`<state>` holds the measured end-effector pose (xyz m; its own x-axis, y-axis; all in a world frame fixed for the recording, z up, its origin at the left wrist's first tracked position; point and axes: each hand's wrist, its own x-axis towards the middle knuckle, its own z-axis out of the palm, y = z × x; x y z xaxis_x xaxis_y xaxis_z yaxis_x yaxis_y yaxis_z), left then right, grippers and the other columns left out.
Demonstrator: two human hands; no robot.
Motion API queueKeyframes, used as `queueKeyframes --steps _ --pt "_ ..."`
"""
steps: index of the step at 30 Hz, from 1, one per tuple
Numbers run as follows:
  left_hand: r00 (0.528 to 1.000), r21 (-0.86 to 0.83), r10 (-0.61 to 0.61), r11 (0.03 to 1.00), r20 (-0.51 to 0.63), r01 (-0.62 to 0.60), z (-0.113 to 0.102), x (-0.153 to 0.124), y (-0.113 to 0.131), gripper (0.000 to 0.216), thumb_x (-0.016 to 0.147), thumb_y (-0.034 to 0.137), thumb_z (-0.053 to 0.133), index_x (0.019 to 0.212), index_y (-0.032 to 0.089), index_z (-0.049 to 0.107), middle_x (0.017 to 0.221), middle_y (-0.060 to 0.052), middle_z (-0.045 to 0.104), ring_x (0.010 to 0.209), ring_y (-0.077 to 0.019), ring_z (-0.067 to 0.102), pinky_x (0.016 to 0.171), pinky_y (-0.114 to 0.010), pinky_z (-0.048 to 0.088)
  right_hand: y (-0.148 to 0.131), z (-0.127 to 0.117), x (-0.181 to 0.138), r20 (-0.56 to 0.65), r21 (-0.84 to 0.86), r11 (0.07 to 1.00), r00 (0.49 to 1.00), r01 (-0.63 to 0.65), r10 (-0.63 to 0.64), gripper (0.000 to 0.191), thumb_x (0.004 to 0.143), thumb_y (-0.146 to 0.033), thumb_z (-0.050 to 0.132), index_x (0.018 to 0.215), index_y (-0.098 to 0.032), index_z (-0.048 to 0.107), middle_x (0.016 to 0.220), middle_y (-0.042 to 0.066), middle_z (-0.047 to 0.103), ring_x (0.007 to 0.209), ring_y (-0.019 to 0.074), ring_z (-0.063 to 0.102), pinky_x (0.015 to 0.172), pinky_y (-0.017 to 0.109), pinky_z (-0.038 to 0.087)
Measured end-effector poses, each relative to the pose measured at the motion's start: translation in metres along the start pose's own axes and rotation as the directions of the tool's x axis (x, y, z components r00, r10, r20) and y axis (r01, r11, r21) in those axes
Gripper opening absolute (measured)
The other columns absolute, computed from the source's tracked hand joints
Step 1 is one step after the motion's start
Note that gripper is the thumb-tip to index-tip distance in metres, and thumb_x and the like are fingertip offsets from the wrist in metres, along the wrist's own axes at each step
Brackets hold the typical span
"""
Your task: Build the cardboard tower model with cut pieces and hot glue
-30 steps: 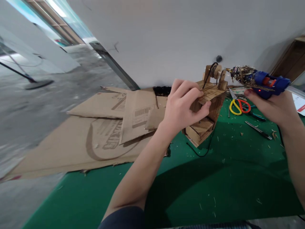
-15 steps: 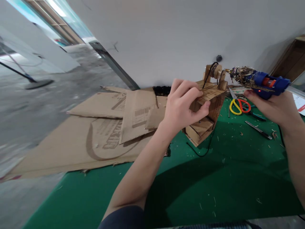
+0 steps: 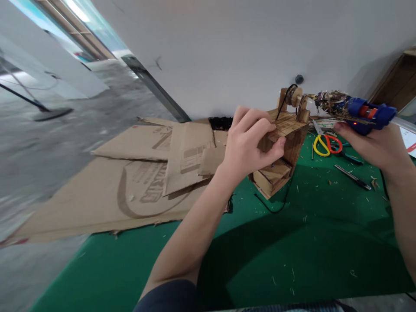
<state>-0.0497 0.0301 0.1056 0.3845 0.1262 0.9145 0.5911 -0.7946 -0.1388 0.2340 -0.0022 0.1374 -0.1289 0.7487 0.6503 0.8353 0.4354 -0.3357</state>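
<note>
My left hand is closed around the top edge of a small wooden structure, with its thumb below the top board and its fingers over it. A wooden spool wound with black cord is mounted between two uprights on top of the structure. My right hand grips a blue hot glue gun from below; a small red light glows on it. The gun's front is caked with shavings and dried bits, and its nozzle points left, close beside the spool's right upright. A clear glue stick sticks out of its rear.
Scissors with yellow and red handles, green-handled pliers and a craft knife lie on the green table. Cardboard sheets cover its left side. A white wall stands behind; a wooden box is at right.
Almost nothing differs. The glue gun and my right hand have shifted very slightly to the right; my left hand stays on the wooden structure.
</note>
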Motion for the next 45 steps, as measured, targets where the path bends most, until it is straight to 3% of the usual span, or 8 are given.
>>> queueKeyframes --steps 8,13,22,27,34,40,43,45 --pt "0.995 -0.035 -0.083 0.996 0.047 0.085 0.0 -0.004 -0.002 0.016 0.089 0.038 0.061 0.092 0.026 0.051 0.095 -0.005 0.067 0.087 -0.0244 0.063 0.085 -0.048 0.046 -0.003 -0.002 0.0 -0.004 0.01 1.0 1.0 0.002 -0.002 0.042 0.088 -0.063 0.057 0.067 -0.026 0.056 0.056 0.0 0.057 0.058 0.0217 0.059 0.061 0.036 0.042" --pt "0.991 0.008 -0.123 0.992 0.056 0.122 0.0 -0.006 -0.005 0.019 0.089 0.042 0.061 0.088 0.025 0.051 0.092 -0.005 0.067 0.084 -0.024 0.063 0.082 -0.049 0.048 -0.001 -0.002 0.001 0.009 0.007 1.0 1.0 -0.024 0.024 0.036 0.087 -0.06 0.059 0.075 -0.027 0.062 0.064 0.003 0.064 0.069 0.0261 0.063 0.071 0.039 0.047" --pt "0.996 -0.102 -0.084 0.991 0.013 0.085 -0.002 -0.003 -0.006 0.023 0.092 0.047 0.057 0.089 0.025 0.051 0.091 -0.004 0.067 0.084 -0.023 0.064 0.084 -0.05 0.051 0.001 -0.004 0.001 0.007 0.022 0.999 1.0 0.028 -0.028 0.038 0.09 -0.059 0.057 0.081 -0.024 0.071 0.066 0.003 0.069 0.07 0.026 0.068 0.071 0.039 0.049" --pt "0.986 -0.202 -0.164 0.965 0.022 0.165 -0.005 -0.001 -0.006 0.032 0.094 0.056 0.054 0.087 0.025 0.052 0.092 -0.006 0.068 0.084 -0.0231 0.063 0.087 -0.051 0.052 0.002 -0.005 0.0 -0.02 0.079 0.996 0.999 0.045 -0.044 0.035 0.089 -0.056 0.062 0.086 -0.023 0.073 0.076 0.004 0.075 0.075 0.0244 0.07 0.072 0.038 0.051" --pt "0.982 -0.204 -0.188 0.961 0.007 0.185 -0.006 0.002 -0.002 0.025 0.091 0.049 0.061 0.084 0.026 0.053 0.088 -0.004 0.069 0.081 -0.0211 0.063 0.083 -0.049 0.052 0.003 -0.006 -0.003 -0.044 0.12 0.992 0.999 0.024 -0.019 0.028 0.087 -0.05 0.067 0.085 -0.022 0.073 0.08 0.004 0.073 0.077 0.0239 0.068 0.072 0.041 0.052" --pt "0.941 -0.451 -0.337 0.837 0.021 0.31 0.004 -0.013 -0.028 0.042 0.091 0.068 0.055 0.081 0.027 0.06 0.099 -0.008 0.068 0.097 -0.0264 0.065 0.095 -0.053 0.053 0.005 -0.004 -0.003 -0.029 0.299 0.949 0.993 -0.1 0.114 0.024 0.083 -0.045 0.076 0.087 -0.022 0.074 0.076 0.003 0.072 0.069 0.0205 0.067 0.072 0.042 0.059" --pt "0.881 -0.526 -0.472 0.742 0.033 0.417 0.016 -0.026 -0.052 0.051 0.083 0.077 0.057 0.081 0.026 0.062 0.119 -0.01 0.068 0.124 -0.032 0.061 0.108 -0.053 0.05 0.008 -0.003 -0.003 -0.048 0.398 0.915 0.995 -0.061 0.088 0.02 0.083 -0.039 0.078 0.094 -0.022 0.076 0.085 0.004 0.076 0.074 0.0204 0.07 0.08 0.044 0.061" --pt "0.838 -0.609 -0.54 0.639 0.079 0.469 0.023 -0.033 -0.064 0.051 0.079 0.077 0.062 0.081 0.026 0.063 0.127 -0.009 0.067 0.127 -0.0331 0.061 0.111 -0.051 0.048 0.009 -0.001 -0.004 -0.052 0.411 0.91 0.996 -0.044 0.072 0.021 0.083 -0.04 0.078 0.094 -0.023 0.077 0.088 0.005 0.078 0.078 0.0215 0.071 0.083 0.045 0.061"
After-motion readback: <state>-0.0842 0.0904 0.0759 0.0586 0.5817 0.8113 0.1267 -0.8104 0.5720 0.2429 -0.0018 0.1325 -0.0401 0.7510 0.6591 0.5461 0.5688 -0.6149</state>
